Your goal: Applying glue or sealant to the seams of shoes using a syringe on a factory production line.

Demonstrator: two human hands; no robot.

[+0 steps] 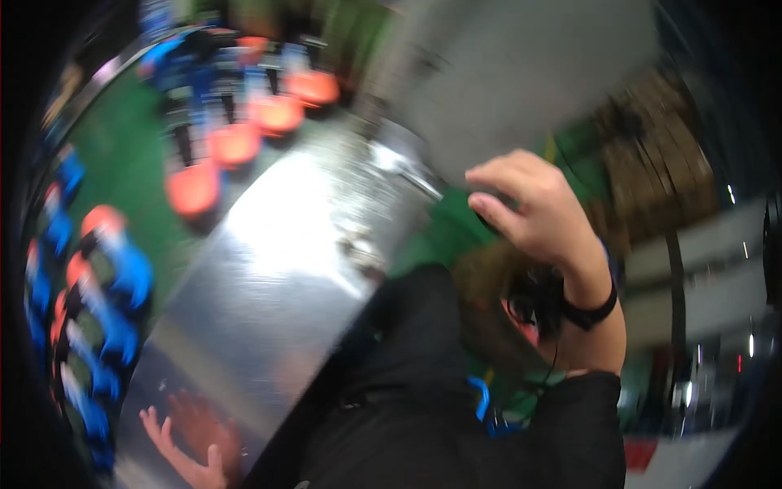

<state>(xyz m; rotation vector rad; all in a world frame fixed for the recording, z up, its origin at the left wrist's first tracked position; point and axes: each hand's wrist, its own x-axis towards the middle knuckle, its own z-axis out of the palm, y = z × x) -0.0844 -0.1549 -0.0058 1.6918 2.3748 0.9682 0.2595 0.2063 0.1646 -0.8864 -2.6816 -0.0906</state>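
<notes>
Low at the left, my left hand (189,468) has its fingers spread just over a shiny metal tabletop (236,310), which mirrors it. No object shows in that hand. My right hand (533,200) is raised beyond the table's right side, its fingers bent and a gap between thumb and fingers, with nothing visible in it. A dark band (593,314) circles the right wrist. Toward the table's far right end lies a small cluster of pale pieces (360,247), too blurred to name. Near it, a bright metal part (405,167) sticks out toward my right hand.
Rows of blurred orange-and-blue objects (193,187) stand on the green floor (122,175) at the left. A large grey panel (521,73) rises at the far side. Brown stacked boxes (660,155) are at the right. My dark-clothed legs (407,391) are against the table's near edge.
</notes>
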